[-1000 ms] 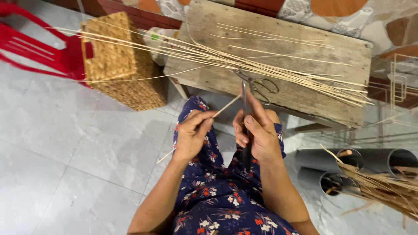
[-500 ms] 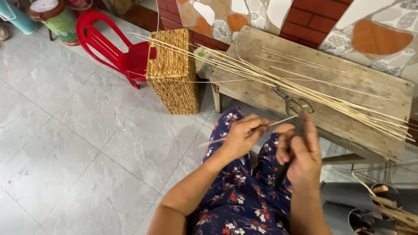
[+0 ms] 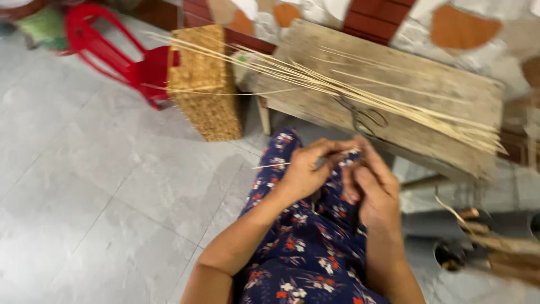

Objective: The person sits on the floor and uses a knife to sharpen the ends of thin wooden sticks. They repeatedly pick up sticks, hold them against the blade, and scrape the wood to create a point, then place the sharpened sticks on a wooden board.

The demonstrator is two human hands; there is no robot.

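Left to right: red chair (image 3: pixel 132 67); woven basket (image 3: pixel 205 84); left hand (image 3: pixel 306 171), grip pinched on a thin bamboo strip (image 3: pixel 270 165) above the lap; right hand (image 3: pixel 376 194), grip unclear through blur; wooden desk (image 3: pixel 394 62) bearing scissors (image 3: pixel 363 118) and loose strips (image 3: pixel 394 104).

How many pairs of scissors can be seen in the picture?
1. The pair of scissors lies on the wooden bench, under the long bamboo strips, just beyond the hands. The strips may hide another pair.
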